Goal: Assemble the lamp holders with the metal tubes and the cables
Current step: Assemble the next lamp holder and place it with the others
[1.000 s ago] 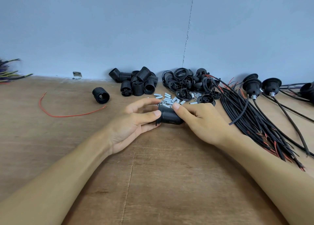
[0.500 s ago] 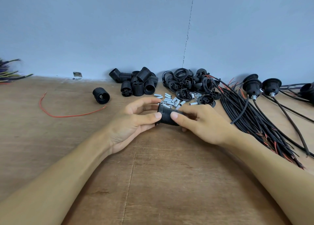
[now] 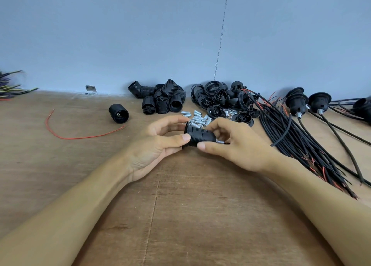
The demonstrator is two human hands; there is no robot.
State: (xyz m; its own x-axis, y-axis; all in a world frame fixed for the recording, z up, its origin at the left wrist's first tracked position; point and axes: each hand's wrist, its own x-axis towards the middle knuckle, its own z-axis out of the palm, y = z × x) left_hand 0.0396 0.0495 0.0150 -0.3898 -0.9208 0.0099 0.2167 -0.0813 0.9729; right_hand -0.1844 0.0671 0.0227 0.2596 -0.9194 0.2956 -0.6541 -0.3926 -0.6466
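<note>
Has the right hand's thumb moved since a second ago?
Yes. On the right hand, the thumb slid down the lamp holder, away from the loose metal tubes, toward the viewer.

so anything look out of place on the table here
Two strays: a loose red wire lies alone on the left of the table, far from the cable bundle, and one black lamp holder sits apart from its pile.
</note>
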